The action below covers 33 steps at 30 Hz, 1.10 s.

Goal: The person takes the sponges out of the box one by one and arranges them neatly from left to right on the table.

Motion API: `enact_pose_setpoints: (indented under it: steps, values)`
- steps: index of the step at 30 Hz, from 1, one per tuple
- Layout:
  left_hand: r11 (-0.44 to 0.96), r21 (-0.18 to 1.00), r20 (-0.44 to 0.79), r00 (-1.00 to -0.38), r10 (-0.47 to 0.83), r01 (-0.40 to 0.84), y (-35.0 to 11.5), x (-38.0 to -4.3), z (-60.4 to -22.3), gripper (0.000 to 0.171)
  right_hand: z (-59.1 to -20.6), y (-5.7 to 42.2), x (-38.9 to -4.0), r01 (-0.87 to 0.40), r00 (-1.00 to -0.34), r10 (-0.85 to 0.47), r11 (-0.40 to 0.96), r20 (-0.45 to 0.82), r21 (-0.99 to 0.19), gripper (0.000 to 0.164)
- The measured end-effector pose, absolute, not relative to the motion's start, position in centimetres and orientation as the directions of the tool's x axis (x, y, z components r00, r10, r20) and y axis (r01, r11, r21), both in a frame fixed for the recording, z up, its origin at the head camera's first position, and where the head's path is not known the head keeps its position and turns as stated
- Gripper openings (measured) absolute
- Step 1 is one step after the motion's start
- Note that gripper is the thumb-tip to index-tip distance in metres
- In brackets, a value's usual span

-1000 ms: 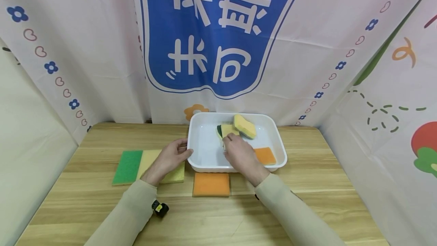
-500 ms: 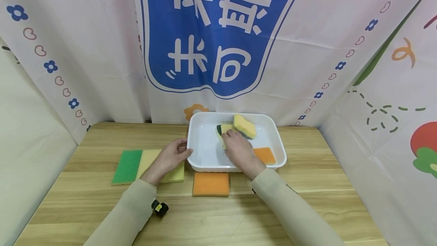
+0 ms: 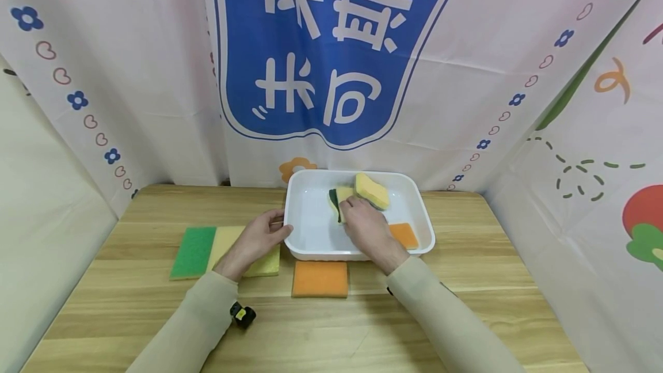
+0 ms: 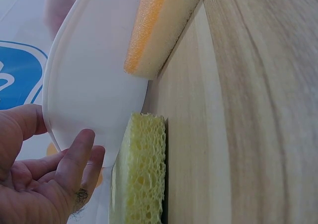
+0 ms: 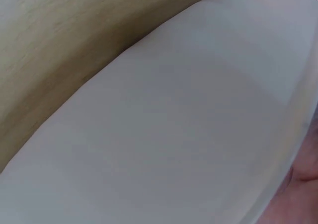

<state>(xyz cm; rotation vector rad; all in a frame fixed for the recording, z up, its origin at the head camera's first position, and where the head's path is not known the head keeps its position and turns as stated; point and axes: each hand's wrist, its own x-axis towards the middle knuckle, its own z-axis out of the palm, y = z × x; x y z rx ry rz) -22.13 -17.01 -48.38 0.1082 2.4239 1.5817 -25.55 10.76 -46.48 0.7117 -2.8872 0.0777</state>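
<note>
A yellow-and-dark-green sponge (image 3: 344,194) is inside the white tray (image 3: 313,229), pinched by the right hand (image 3: 366,224); the left hand (image 3: 260,236) grips the tray's left rim. Just in front, an orange sponge (image 3: 320,280) lies on the wooden table (image 3: 331,338).

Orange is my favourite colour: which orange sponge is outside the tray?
The orange sponge lying on the table, in front of the tray; the other orange one lies inside.

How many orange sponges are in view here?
2: one orange sponge in the white tray, near its front right corner, and a second orange sponge on the table in front of it. The right hand may hide others.
</note>
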Motion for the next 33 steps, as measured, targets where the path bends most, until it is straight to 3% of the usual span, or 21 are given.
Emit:
enact_pose_setpoints:
  steps: [8,33]
  values:
    - [0.412,0.908,-0.164,-0.968,0.192,-0.073,-16.9,-22.1,-48.3,0.064,-46.3,10.9,-25.2,-0.47,-0.854,-0.458,0.882,0.245,0.011,0.023]
    - [0.424,0.903,-0.164,-0.969,0.183,-0.072,-16.9,-22.1,-48.3,0.063,-42.7,13.2,-23.7,-0.447,-0.849,-0.349,0.875,0.396,-0.188,0.019]
